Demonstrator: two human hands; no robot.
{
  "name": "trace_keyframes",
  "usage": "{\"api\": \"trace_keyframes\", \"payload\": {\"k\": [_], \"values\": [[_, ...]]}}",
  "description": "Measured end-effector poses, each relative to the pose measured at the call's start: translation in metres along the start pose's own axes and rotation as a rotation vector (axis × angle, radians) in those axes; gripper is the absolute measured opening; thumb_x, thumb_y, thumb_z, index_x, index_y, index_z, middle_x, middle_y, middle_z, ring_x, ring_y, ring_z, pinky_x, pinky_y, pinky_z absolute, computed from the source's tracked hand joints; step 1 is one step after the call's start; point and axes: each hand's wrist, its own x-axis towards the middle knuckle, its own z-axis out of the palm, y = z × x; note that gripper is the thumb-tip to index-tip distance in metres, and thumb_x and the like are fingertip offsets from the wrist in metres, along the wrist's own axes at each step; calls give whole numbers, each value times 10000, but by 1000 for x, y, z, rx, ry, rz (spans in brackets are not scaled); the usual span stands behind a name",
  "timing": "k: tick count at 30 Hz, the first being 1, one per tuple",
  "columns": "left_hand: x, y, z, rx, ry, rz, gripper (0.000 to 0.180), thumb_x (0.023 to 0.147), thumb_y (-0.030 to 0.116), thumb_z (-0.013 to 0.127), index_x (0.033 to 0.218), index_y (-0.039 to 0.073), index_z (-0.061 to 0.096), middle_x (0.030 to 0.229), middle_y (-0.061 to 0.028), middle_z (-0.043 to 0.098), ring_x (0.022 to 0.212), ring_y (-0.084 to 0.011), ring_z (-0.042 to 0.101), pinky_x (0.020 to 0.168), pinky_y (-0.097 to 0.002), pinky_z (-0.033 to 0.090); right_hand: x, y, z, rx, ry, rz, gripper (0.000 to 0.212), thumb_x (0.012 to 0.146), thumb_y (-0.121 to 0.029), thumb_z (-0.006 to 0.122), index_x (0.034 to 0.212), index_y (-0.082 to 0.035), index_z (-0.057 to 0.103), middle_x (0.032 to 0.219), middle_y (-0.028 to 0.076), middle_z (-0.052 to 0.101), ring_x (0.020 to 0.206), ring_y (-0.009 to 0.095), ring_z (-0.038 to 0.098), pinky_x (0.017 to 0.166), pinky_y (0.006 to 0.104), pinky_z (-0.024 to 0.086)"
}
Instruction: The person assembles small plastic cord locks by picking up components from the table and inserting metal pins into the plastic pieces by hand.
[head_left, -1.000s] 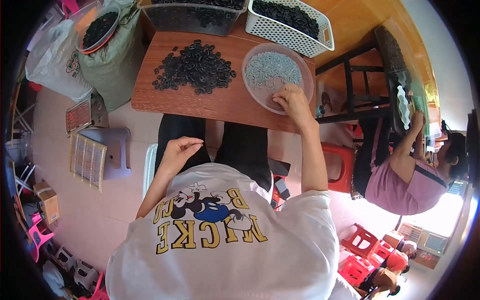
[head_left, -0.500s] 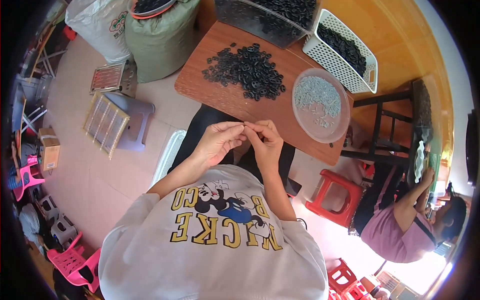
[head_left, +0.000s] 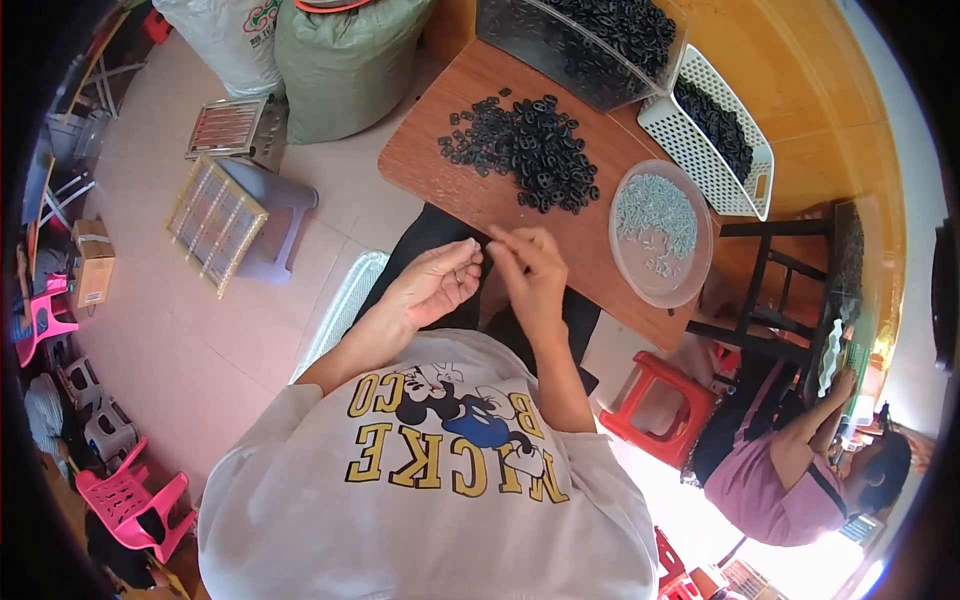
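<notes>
In front of my shirt, above my dark-trousered lap, my left hand (head_left: 437,284) pinches its thumb and fingertips together. Whatever lies between those fingertips is too small to make out. My right hand (head_left: 534,278) is close beside it on the right, index finger and thumb slightly apart, the other fingers curled; I see nothing held in it. Beyond both hands, a loose pile of small black oval plastic pieces with holes (head_left: 545,150) lies on the brown wooden table (head_left: 420,150). To its right is a round clear tray (head_left: 648,285) of small silvery pieces (head_left: 655,215).
A clear bin (head_left: 540,60) and a white perforated basket (head_left: 760,205), both with black pieces, stand at the table's far side. Sacks (head_left: 345,85) and a grey stool (head_left: 290,235) are on the left. A red stool (head_left: 655,405) and a seated person (head_left: 775,470) are on the right.
My fingertips, touching before, have separated, with the right hand's index finger and thumb parting. The table and its contents have shifted right in the view.
</notes>
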Motion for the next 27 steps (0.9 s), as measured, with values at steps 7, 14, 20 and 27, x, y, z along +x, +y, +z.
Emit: {"api": "trace_keyframes", "payload": {"k": [7, 14, 20, 27], "values": [[-3, 9, -10, -2, 24, 23, 111, 872, 177, 636, 905, 71, 630, 831, -8, 633, 726, -98, 588, 658, -221, 492, 35, 37, -7, -497, 97, -123, 152, 742, -81, 696, 894, -67, 701, 789, 74, 557, 755, 259, 527, 661, 368, 410], [-11, 9, -17, 29, 60, 63, 97, 867, 161, 641, 898, 70, 635, 822, -7, 636, 723, -95, 590, 659, -219, 493, 45, 41, -7, -584, -52, -178, 175, 736, -95, 685, 911, -88, 688, 811, 64, 540, 786, 261, 522, 685, 369, 402], [-13, 10, -12, 174, 75, 165, 104, 879, 164, 624, 895, 62, 630, 829, -10, 630, 701, -87, 571, 648, -211, 484, 56, 43, -16, -548, -148, -156, 179, 703, -108, 712, 878, -97, 678, 869, 59, 547, 842, 251, 526, 710, 380, 394], [-13, 8, -9, 255, 108, 257, 78, 882, 129, 614, 904, 55, 629, 845, -18, 637, 712, -84, 585, 671, -217, 496, 54, 41, -12, -539, -112, -159, 171, 702, -126, 718, 866, -90, 682, 846, 50, 560, 842, 244, 530, 709, 378, 388]]}}
